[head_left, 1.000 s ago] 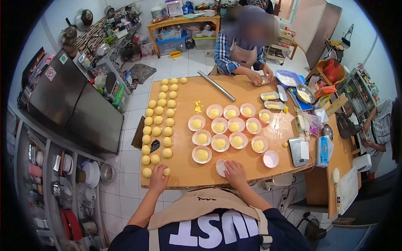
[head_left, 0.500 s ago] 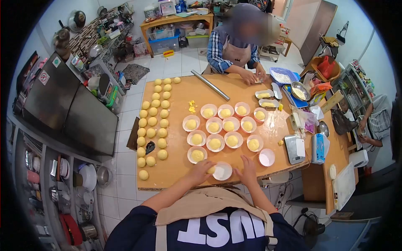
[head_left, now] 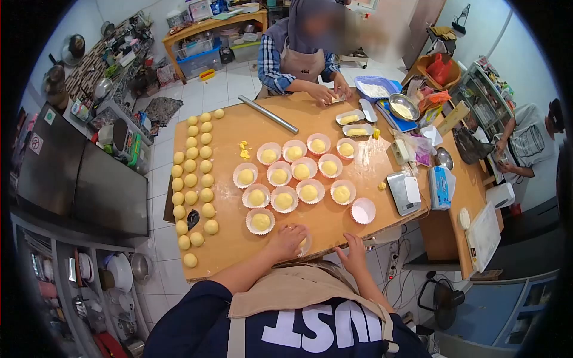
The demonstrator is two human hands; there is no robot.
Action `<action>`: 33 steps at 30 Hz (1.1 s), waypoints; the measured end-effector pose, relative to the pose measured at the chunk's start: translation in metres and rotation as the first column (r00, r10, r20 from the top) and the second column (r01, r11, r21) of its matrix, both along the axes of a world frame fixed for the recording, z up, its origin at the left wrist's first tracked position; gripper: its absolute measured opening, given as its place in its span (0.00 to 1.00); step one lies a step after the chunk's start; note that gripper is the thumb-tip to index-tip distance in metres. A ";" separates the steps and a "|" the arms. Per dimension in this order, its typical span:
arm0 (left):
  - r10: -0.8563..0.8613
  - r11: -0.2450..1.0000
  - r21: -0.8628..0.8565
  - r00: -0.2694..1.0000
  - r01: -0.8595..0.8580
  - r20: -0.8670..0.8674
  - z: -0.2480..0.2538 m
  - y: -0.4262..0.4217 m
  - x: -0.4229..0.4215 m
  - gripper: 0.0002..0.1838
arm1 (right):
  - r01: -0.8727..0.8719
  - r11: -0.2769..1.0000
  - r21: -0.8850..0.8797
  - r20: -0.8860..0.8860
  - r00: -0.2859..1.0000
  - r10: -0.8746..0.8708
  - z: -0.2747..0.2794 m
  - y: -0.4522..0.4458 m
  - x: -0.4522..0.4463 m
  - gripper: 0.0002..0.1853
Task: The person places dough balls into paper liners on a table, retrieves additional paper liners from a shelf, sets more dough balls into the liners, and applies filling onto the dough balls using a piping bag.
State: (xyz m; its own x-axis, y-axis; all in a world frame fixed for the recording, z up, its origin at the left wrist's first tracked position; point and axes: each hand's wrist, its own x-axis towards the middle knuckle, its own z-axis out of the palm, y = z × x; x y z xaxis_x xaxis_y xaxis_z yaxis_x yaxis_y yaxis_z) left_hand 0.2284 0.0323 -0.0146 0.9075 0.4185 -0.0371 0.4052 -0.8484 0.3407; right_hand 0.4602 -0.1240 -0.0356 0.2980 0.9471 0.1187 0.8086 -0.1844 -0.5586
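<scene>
My left hand (head_left: 287, 241) is over a white paper baking cup (head_left: 307, 243) near the table's front edge. Its fingers curl down around a dough ball, which the hand mostly hides. Just right of that cup, my right hand (head_left: 353, 253) is open at the table edge, fingers apart and holding nothing. Beyond my hands stand several pleated paper cups, each with a pale yellow dough ball, the nearest being this filled cup (head_left: 261, 222). An unfilled paper cup (head_left: 363, 211) sits above my right hand.
Rows of loose dough balls (head_left: 191, 180) line the table's left side. A metal rolling pin (head_left: 268, 114) lies toward the back. Across the table, a co-worker's hands (head_left: 333, 94) handle something near oblong tins (head_left: 358, 130). A scale (head_left: 404, 194) stands at right.
My left hand has brought the dough ball rightward over the paper cup, now covering much of it. My right hand stays open beside it. The whole view has shifted with my head.
</scene>
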 end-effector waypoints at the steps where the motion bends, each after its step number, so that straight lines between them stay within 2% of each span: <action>1: 0.028 1.000 0.012 0.999 -0.028 0.022 0.005 -0.001 -0.002 0.34 | 0.003 1.000 0.013 -0.016 1.000 -0.003 0.003 0.001 -0.001 0.28; 4: 0.082 0.994 -0.085 0.977 -0.066 0.197 0.000 0.000 -0.014 0.35 | 0.016 0.999 0.046 -0.114 0.993 -0.010 0.011 0.014 -0.005 0.18; 6: 0.154 0.988 -0.035 0.968 -0.150 0.197 -0.002 -0.001 -0.027 0.33 | 0.034 0.998 0.049 -0.244 0.970 -0.021 0.014 0.027 -0.011 0.13; 7: 0.191 0.981 -0.009 0.961 -0.193 0.199 -0.003 -0.002 -0.035 0.32 | 0.074 0.997 -0.020 -0.463 0.883 -0.075 0.014 0.037 -0.015 0.12; 9: 0.267 0.963 -0.039 0.935 -0.266 0.235 -0.002 -0.006 -0.057 0.31 | 0.097 0.979 -0.180 -0.800 0.564 -0.203 0.013 0.063 -0.027 0.12; 12: 0.348 0.936 -0.044 0.897 -0.349 0.273 -0.007 -0.019 -0.097 0.29 | -0.117 0.932 -0.342 -0.891 0.354 -0.282 0.036 0.100 -0.051 0.12; 15: 0.426 0.901 -0.051 0.855 -0.431 0.296 -0.009 -0.039 -0.136 0.27 | -0.315 0.848 -0.427 -0.856 0.444 -0.266 0.019 0.126 -0.074 0.11; 18: 0.525 0.841 -0.044 0.796 -0.539 0.301 -0.014 -0.063 -0.170 0.26 | -0.440 0.720 -0.537 -0.758 0.626 -0.182 -0.012 0.139 -0.082 0.11; 21: 0.625 0.760 -0.054 0.707 -0.647 0.330 -0.028 -0.090 -0.202 0.24 | -0.444 0.674 -0.590 -0.724 0.661 -0.199 -0.025 0.142 -0.085 0.11; 25: 0.713 0.675 -0.048 0.634 -0.737 0.300 -0.028 -0.121 -0.224 0.24 | -0.446 0.669 -0.594 -0.730 0.649 -0.216 -0.023 0.143 -0.085 0.09; 30: 0.734 0.651 -0.084 0.597 -0.754 0.325 -0.035 -0.131 -0.233 0.23 | -0.469 0.647 -0.601 -0.739 0.633 -0.228 -0.037 0.149 -0.083 0.09; 33: 0.711 0.667 -0.076 0.603 -0.741 0.361 -0.034 -0.124 -0.232 0.23 | -0.480 0.667 -0.570 -0.777 0.580 -0.246 -0.041 0.147 -0.079 0.08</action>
